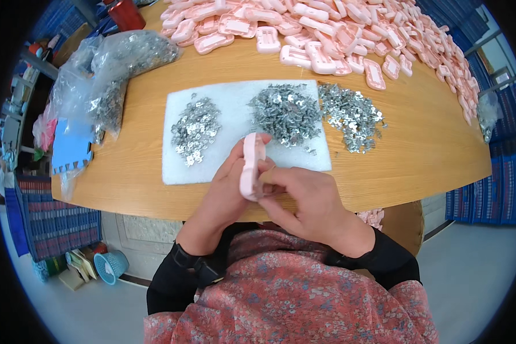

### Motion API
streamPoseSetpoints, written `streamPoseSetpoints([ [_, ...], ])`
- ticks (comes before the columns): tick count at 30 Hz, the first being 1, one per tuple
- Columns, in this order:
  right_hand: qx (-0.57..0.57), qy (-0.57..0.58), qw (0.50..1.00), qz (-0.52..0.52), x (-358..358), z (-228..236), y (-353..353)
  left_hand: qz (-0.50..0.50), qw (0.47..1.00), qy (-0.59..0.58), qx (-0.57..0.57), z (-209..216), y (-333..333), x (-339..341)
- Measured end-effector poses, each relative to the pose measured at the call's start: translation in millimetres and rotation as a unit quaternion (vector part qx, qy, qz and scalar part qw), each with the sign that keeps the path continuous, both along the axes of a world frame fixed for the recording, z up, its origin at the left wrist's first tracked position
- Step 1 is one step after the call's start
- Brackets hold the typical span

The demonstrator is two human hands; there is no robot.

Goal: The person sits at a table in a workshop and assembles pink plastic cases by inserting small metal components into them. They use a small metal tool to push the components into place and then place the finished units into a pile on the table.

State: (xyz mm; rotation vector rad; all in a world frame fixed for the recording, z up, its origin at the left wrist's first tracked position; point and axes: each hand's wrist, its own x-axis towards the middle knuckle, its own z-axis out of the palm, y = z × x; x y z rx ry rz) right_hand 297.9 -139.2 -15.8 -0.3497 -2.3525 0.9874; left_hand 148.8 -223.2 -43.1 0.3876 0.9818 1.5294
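My left hand (227, 188) is wrapped round a pink plastic casing (249, 172), held on edge above the near side of a white foam mat (235, 123). Against the casing's right face, the fingers of my right hand (304, 198) are pinched together. Whatever they hold, if anything, is hidden behind the fingertips. Small shiny metal clips lie on the mat in two piles: a smaller clip pile (196, 129) on the left and a larger clip pile (286, 114) just beyond my hands.
Another metal clip pile (352, 117) sits on the wooden table (407, 166) right of the mat. Many pink casings (327, 34) are heaped along the far side. Clear plastic bags of metal parts (112, 74), a blue foam piece (71, 146) and a red container (126, 15) stand at the left.
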Motion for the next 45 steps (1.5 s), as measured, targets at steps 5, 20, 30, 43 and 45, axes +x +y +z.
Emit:
streamPoseSetpoints([
  [5, -0.228, 0.066, 0.967, -0.094, 6, -8, -5, -0.003, 0.982, 0.186, 0.034, -9, 7, 9],
  [20, -0.17, -0.146, 0.974, 0.044, -39, 45, 13, -0.312, 0.943, -0.094, 0.066, 7, -62, -57],
  [30, 0.093, -0.141, 0.982, 0.088, -130, -13, -2, -0.105, 0.974, -0.166, 0.11, -16, -116, -65],
  [43, -0.32, -0.084, 0.94, 0.088, -97, 20, 12, 0.043, 0.987, -0.154, -0.012, 16, -70, -67],
  [45, -0.322, -0.067, 0.938, 0.109, -91, 22, 10, 0.035, 0.985, -0.168, 0.018, 11, -60, -64],
])
